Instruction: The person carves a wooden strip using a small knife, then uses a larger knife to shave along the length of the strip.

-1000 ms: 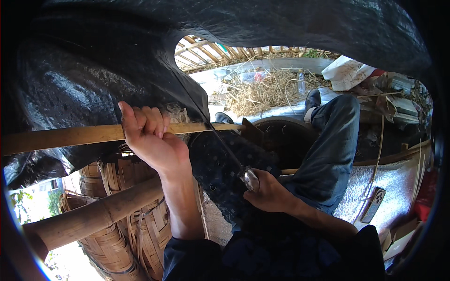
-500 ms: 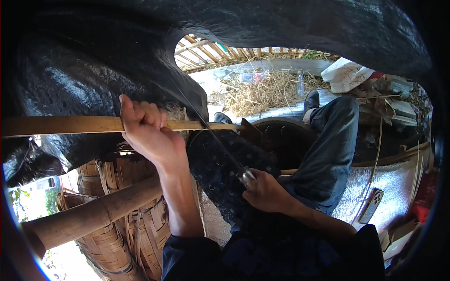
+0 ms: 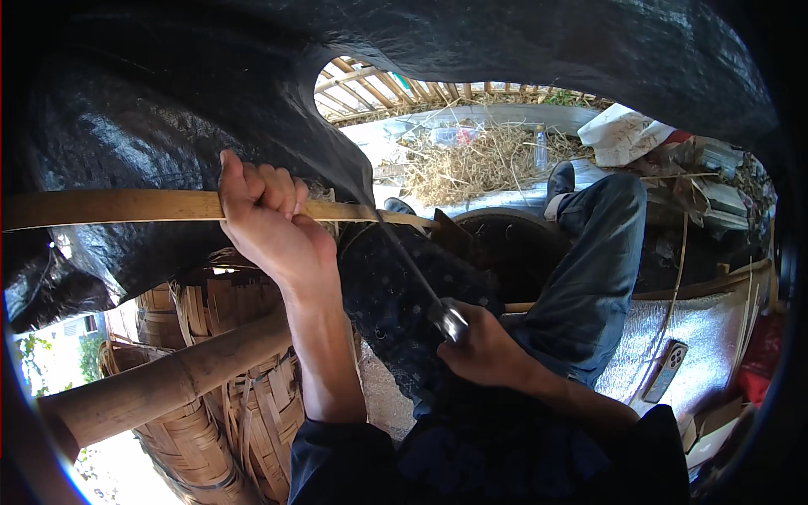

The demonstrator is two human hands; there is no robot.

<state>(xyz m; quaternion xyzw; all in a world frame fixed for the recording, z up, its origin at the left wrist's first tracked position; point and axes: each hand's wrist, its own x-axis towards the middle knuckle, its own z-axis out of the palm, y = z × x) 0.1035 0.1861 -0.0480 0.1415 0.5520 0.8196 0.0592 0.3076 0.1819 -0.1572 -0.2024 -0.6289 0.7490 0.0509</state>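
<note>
Left hand (image 3: 268,220) fisted on bamboo strip (image 3: 126,206), mid-left; right hand (image 3: 484,347) grips knife (image 3: 417,278), centre. Keep the blade shallow along the grain, strip braced.

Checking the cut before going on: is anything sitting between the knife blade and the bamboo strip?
Nothing visible does. The left hand grips the bamboo strip, and the knife in the right hand reaches the strip just right of that hand.

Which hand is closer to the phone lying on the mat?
The right hand. It grips a knife over the lap, with the phone off to its right on the pale mat. The left hand is farther away, holding the bamboo strip.
</note>
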